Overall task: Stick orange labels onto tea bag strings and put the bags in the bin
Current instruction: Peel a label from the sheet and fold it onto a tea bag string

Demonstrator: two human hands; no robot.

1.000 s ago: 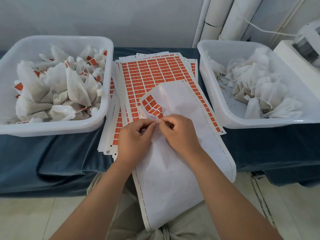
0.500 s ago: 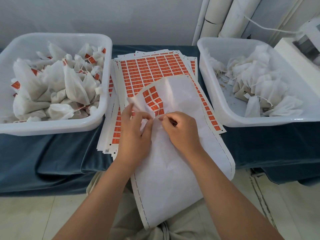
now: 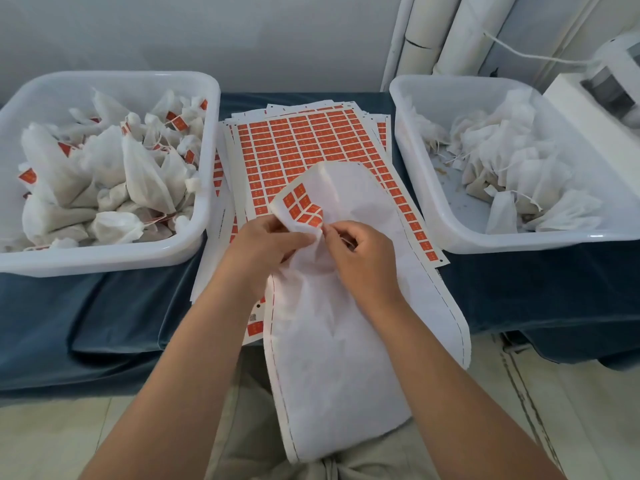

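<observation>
A mostly peeled white label sheet (image 3: 339,334) hangs from the table over my lap, its far end folded back to show a few remaining orange labels (image 3: 302,206). My left hand (image 3: 263,247) grips that folded end. My right hand (image 3: 360,258) pinches at the sheet's edge beside the orange labels; whether a label is between its fingertips cannot be seen. Full label sheets (image 3: 304,143) lie stacked on the table behind. The left bin (image 3: 114,258) holds tea bags with orange labels (image 3: 104,174). The right bin (image 3: 485,242) holds unlabelled tea bags (image 3: 509,168).
A dark blue cloth (image 3: 104,313) covers the table. White pipes (image 3: 446,32) stand against the wall behind. A white machine (image 3: 609,84) with a cable sits at the far right. Tiled floor shows below the table edge.
The folded end of the sheet has been lifted and bent further back. My left hand shifted from flat on the sheet to gripping it, while my right fingertips stayed at the edge.
</observation>
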